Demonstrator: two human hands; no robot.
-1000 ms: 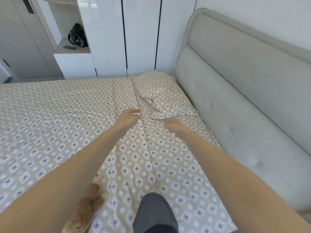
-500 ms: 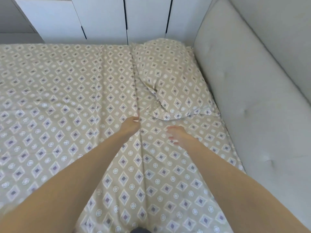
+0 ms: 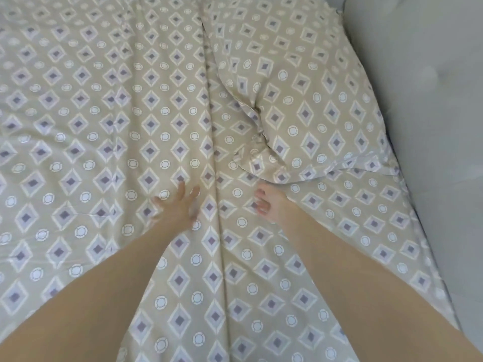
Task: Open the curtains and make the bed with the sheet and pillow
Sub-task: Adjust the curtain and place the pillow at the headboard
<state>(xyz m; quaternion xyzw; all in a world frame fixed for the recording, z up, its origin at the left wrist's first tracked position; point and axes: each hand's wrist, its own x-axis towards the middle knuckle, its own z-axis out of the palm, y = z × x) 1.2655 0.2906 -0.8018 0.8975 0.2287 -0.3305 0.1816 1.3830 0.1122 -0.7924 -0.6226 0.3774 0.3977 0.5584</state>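
Both hands: you flank the ridge in the sheet [image 3: 78,131], likely to flatten it.
Left hand [image 3: 175,206]: your fingers splay flat, holding nothing.
Right hand [image 3: 273,206]: curled beside the pillow [image 3: 318,100]; grip unclear.

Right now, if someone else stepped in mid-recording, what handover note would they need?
Left grip: flat on the patterned sheet, fingers spread.
Right grip: fingers curled on the sheet; a pinch cannot be told.
Matching pillow lies beside the grey padded headboard.
Done: sheet spread, pillow placed.
To do: smooth the long crease between the grips.
Curtains not in view.
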